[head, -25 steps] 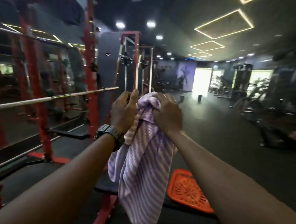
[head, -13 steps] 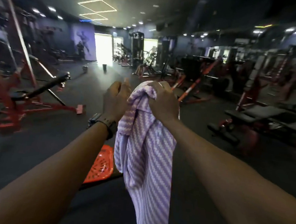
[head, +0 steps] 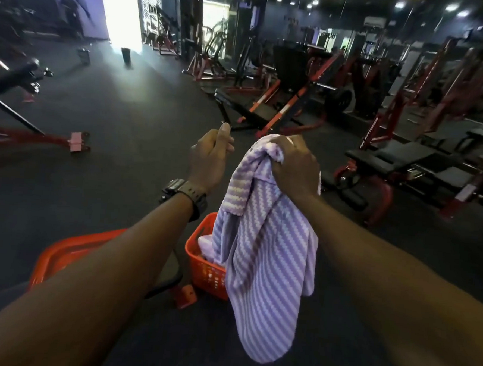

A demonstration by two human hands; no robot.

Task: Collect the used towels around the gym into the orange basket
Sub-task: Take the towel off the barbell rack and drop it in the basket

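Dark gym floor [head: 130,125], red machines and benches [head: 400,161] at back right. Right hand [head: 292,166] clenched on bunched top of purple striped towel [head: 267,258], rest hanging down over orange basket [head: 201,268] on floor. Pale towel [head: 205,243] already inside basket. Left hand [head: 209,159] loosely curled, empty, just beside towel, not touching. Wristwatch [head: 184,193] on left wrist.

Faint, unreadable lettering on red upright [head: 368,134]
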